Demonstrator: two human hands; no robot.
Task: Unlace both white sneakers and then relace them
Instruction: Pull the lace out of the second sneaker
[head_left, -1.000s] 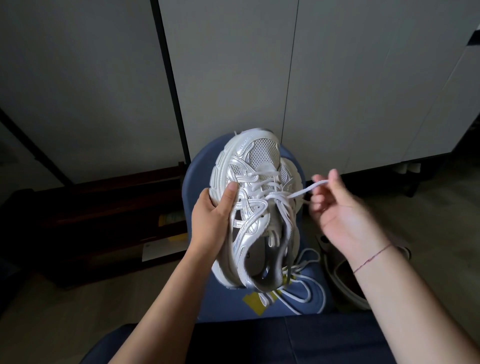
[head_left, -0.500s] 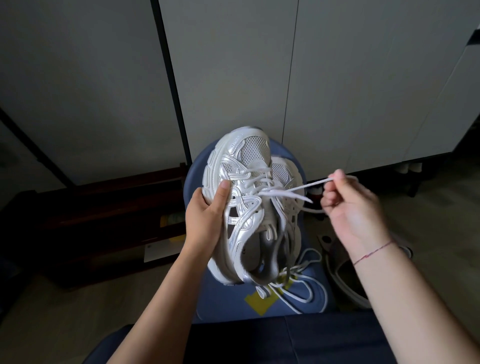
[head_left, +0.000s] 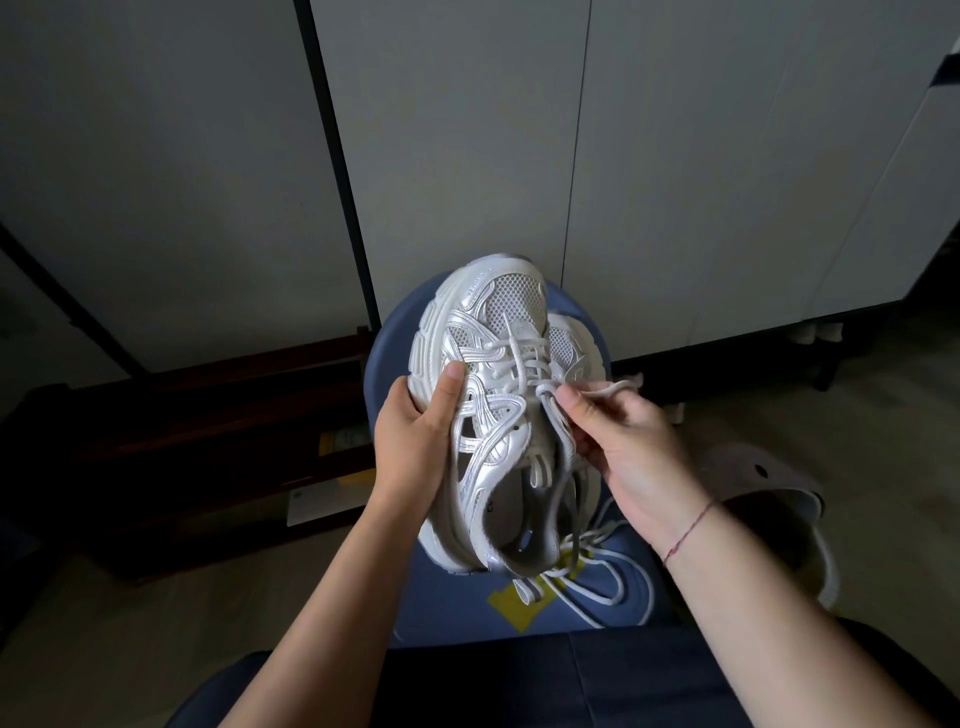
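Note:
A white and silver sneaker (head_left: 480, 364) is held up over a blue stool (head_left: 613, 618), toe pointing away from me. My left hand (head_left: 415, 431) grips its left side, thumb on the upper. My right hand (head_left: 623, 441) pinches the white lace (head_left: 605, 388) close to the eyelets on the sneaker's right side. A second white sneaker (head_left: 584, 343) lies behind the first, mostly hidden. Loose lace loops (head_left: 608, 577) trail onto the stool seat below the heel.
Grey cabinet doors (head_left: 467, 156) fill the background. A dark low shelf (head_left: 208, 441) stands at the left. A light slipper (head_left: 769, 483) lies on the floor at the right. My dark-clothed lap (head_left: 545, 680) is at the bottom.
My right hand has come back in from the right to the sneaker's eyelets, and the stretched lace has gone slack. The sneaker and left hand stayed nearly still.

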